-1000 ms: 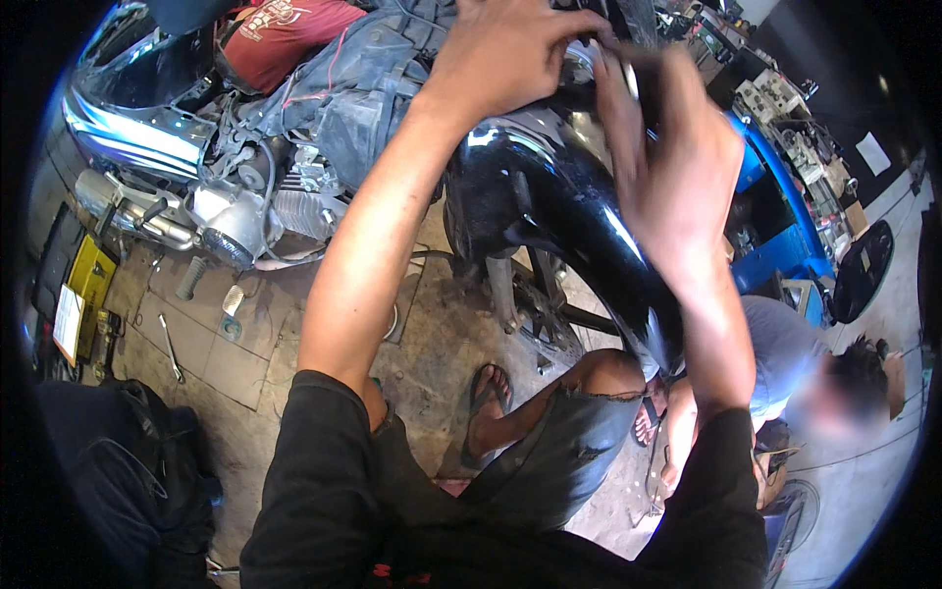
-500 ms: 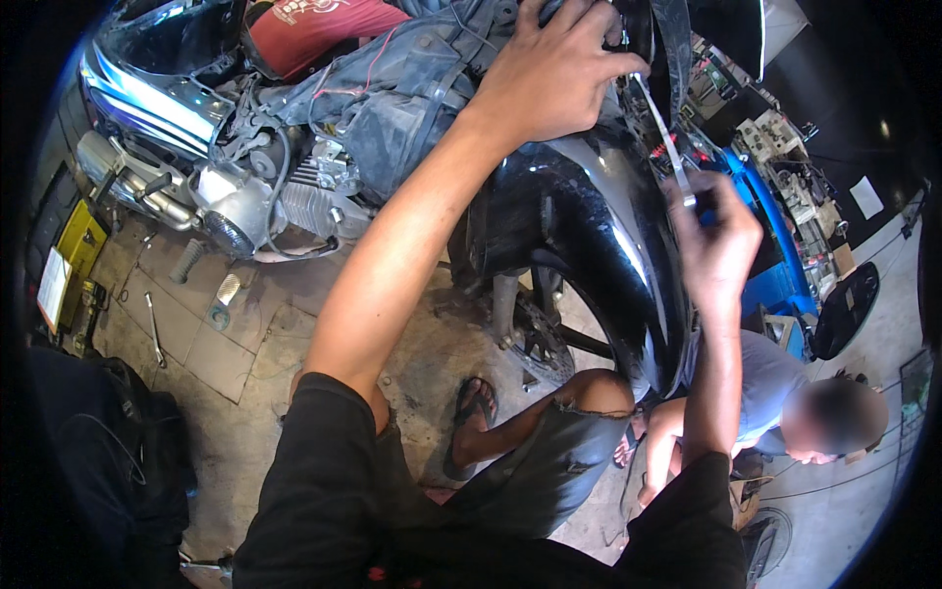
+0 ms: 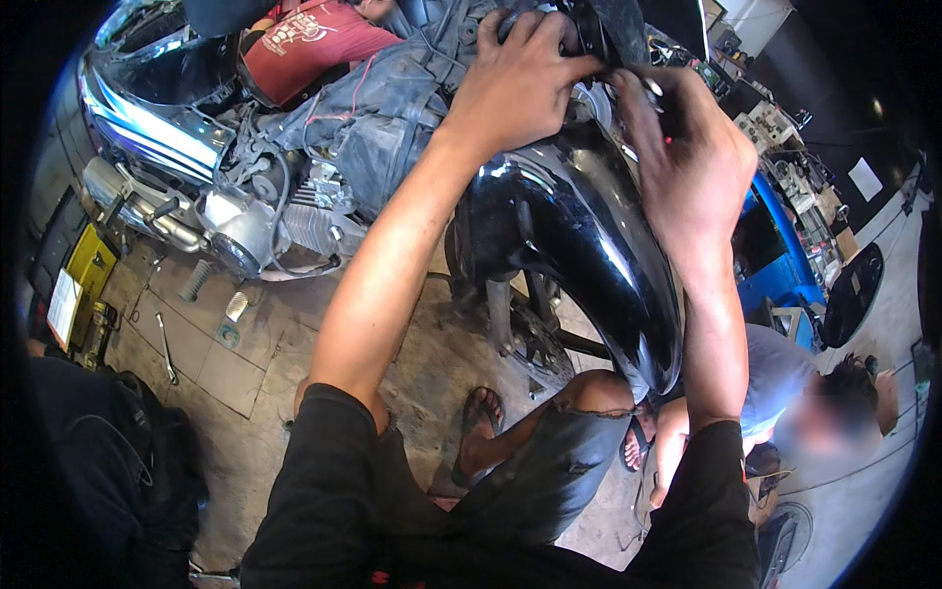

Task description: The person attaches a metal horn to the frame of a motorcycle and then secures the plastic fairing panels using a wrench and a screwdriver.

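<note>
The black front fender (image 3: 589, 245) of a partly stripped motorcycle stands before me. Above it my left hand (image 3: 525, 83) is closed, its fingers curled over a dark part at the bike's front; what they grip is hidden. Close by on the right, my right hand (image 3: 682, 167) is bent inward with its fingers curled, near my left fingertips. A bit of shiny metal, part of a wrench (image 3: 653, 87), shows between its fingers; most of the wrench is covered by the hand.
A person in a red shirt (image 3: 319, 44) is beyond the motorcycle. Another in a grey shirt (image 3: 775, 378) crouches at right. On the floor at left lie a second wrench (image 3: 168, 348) and a yellow case (image 3: 90, 267). A blue frame (image 3: 775, 236) and cluttered bench (image 3: 775, 128) are at right.
My right hand has moved up and inward to my left hand. The wrench, earlier showing along its length, is now mostly hidden. My left hand has shifted slightly left.
</note>
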`<state>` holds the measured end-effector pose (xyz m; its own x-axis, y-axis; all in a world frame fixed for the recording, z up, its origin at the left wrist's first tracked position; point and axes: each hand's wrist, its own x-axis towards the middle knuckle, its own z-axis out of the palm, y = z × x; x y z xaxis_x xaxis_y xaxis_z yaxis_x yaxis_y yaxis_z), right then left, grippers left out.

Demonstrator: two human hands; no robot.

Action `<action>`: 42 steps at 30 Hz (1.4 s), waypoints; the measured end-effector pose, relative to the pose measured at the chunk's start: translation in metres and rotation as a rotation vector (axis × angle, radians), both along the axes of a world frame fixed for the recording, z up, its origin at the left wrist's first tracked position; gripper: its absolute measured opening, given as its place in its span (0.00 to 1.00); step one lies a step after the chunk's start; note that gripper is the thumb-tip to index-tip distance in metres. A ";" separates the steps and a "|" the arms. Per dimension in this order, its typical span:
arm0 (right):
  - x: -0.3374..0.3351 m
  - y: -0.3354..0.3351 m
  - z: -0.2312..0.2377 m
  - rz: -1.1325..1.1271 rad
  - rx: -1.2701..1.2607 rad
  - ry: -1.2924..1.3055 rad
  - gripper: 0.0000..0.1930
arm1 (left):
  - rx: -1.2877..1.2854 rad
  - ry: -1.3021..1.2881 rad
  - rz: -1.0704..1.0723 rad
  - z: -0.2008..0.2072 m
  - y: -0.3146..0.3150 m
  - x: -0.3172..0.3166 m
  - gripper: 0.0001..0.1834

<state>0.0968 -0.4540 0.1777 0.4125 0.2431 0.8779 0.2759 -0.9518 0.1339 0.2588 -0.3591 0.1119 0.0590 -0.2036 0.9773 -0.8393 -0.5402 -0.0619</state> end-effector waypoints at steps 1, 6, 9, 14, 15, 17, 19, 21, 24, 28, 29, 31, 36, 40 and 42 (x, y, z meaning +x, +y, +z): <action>-0.002 -0.007 -0.002 -0.024 0.013 -0.037 0.08 | 0.005 -0.010 -0.020 -0.002 0.001 0.001 0.16; -0.013 -0.050 -0.020 -0.052 0.166 -0.002 0.07 | 0.009 -0.015 -0.057 -0.006 0.005 0.003 0.16; -0.024 -0.059 -0.035 -0.087 0.119 0.168 0.07 | -0.016 -0.043 -0.065 -0.005 0.003 0.003 0.16; -0.022 -0.043 -0.060 -0.112 0.107 0.273 0.10 | -0.012 -0.033 -0.069 -0.003 -0.001 0.001 0.16; -0.020 -0.037 -0.063 -0.096 0.112 0.277 0.10 | -0.011 -0.030 -0.069 -0.004 -0.001 0.001 0.16; -0.017 -0.022 -0.063 -0.088 0.058 0.241 0.10 | 0.004 -0.012 -0.075 -0.004 0.001 0.002 0.16; -0.015 -0.010 -0.053 -0.076 0.064 0.208 0.09 | 0.015 0.006 -0.076 -0.003 0.003 0.002 0.16; -0.004 0.002 -0.036 0.003 0.040 0.091 0.09 | 0.010 0.006 -0.022 -0.002 0.006 0.002 0.16; 0.008 0.001 -0.010 0.061 0.020 -0.013 0.08 | 0.004 0.016 -0.003 0.000 0.001 0.001 0.16; 0.002 -0.013 -0.012 0.006 0.043 -0.095 0.08 | 0.009 0.005 -0.010 0.001 0.000 -0.002 0.15; -0.002 -0.021 -0.015 -0.046 0.011 -0.137 0.07 | 0.013 0.001 -0.039 0.000 0.001 -0.001 0.15; -0.010 -0.035 -0.025 -0.089 0.080 -0.095 0.06 | 0.004 -0.019 -0.065 -0.005 0.009 0.001 0.15; -0.016 -0.066 -0.058 -0.180 0.099 0.204 0.08 | 0.032 0.002 -0.066 -0.005 0.007 0.002 0.17; -0.024 -0.055 -0.059 -0.177 -0.025 0.236 0.07 | 0.096 0.110 -0.009 0.000 -0.007 -0.007 0.18; -0.019 -0.038 -0.061 -0.228 -0.134 0.213 0.07 | 0.082 0.082 0.067 -0.004 -0.004 -0.002 0.20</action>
<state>0.0782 -0.4915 0.1164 0.6402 0.2308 0.7327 0.0931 -0.9701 0.2242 0.2572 -0.3627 0.1081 0.1545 -0.2751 0.9489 -0.8053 -0.5915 -0.0403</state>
